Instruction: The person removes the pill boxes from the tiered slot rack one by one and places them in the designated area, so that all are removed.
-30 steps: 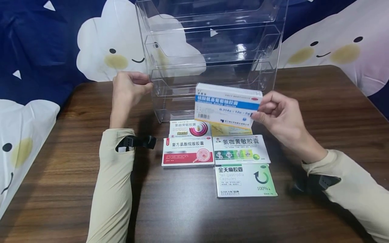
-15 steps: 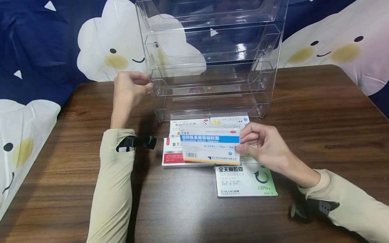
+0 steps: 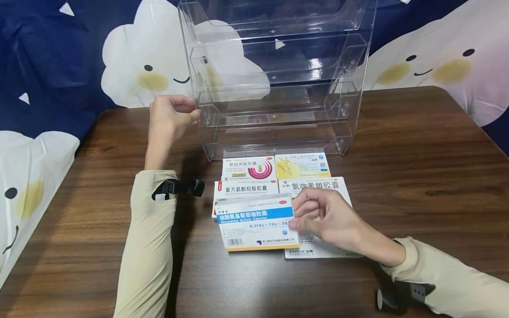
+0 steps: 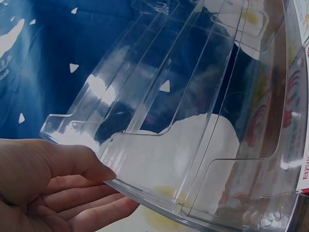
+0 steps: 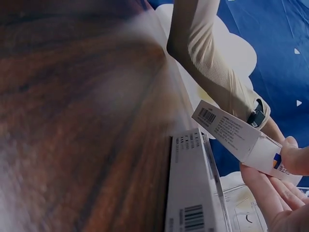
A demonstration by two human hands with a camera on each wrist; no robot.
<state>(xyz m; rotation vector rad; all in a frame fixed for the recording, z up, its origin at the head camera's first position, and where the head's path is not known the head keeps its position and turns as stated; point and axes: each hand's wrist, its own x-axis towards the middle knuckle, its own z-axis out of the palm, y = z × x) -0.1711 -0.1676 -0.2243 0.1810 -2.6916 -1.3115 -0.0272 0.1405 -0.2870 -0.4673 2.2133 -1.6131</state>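
Note:
My right hand (image 3: 328,221) pinches a white medicine box with a blue stripe (image 3: 256,225) by its right end. The box is tilted and overlaps a red-and-white medicine box (image 3: 246,187) in the head view. In the right wrist view, thumb and fingers press either side of the held box (image 5: 231,133). A green-and-white medicine box (image 3: 318,252) lies partly hidden beneath the right hand. My left hand (image 3: 169,121) grips the left side edge of a clear tiered display rack (image 3: 274,117). In the left wrist view, the thumb lies over the edge and the fingers are behind it.
Behind these lie a white box with a pink swirl (image 3: 248,168), a yellow-and-white box (image 3: 303,166) and another white box (image 3: 314,183), right before the rack's base. All rest on a dark wooden table (image 3: 99,221). A blue cloth with clouds (image 3: 71,57) hangs behind.
My right hand has brought the blue-striped box from the rack's front toward me and to the left, passing over the flat boxes. The left hand has stayed on the rack's edge.

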